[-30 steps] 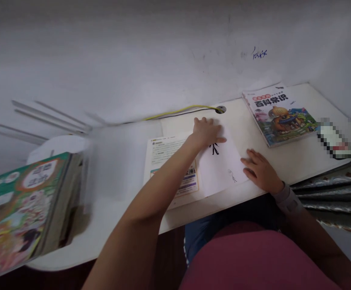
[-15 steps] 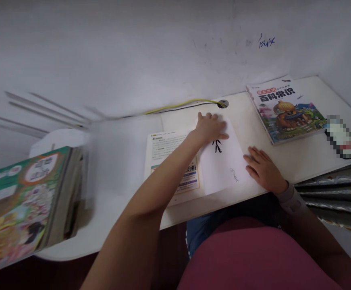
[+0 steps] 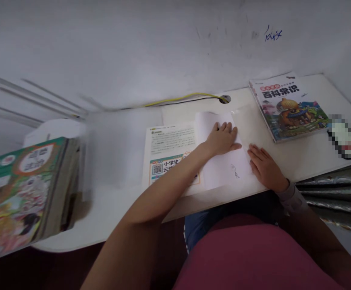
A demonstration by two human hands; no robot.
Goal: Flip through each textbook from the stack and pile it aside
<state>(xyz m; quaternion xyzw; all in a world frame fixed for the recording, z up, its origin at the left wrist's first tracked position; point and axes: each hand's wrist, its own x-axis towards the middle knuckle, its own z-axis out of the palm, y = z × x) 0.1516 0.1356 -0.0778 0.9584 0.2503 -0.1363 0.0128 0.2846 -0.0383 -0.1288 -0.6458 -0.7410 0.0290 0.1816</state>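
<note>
An open booklet lies on the desk, its printed page [image 3: 171,141] on the left, with text and a QR code. Its right side shows a white page [image 3: 217,173] with a small pencil stick figure near the lower right corner. My left hand [image 3: 223,138] rests flat on the upper part of this white page, fingers spread, covering most of a black mark. The forearm crosses over the printed page. Beside the white page's right edge my right hand [image 3: 266,167] lies on the desk with fingers stretched out, holding nothing.
A picture-covered book [image 3: 290,106] lies at the right, beside a pixelated object [image 3: 347,137]. On the left stands a stack of books [image 3: 21,193]. Yellow and black cables [image 3: 190,96] run along the wall into a hole [image 3: 225,99] in the white desk [image 3: 117,217].
My left hand has slid down and to the right over the white page, now hiding the black stick figure. The page's upper left part is uncovered. My right hand has barely moved.
</note>
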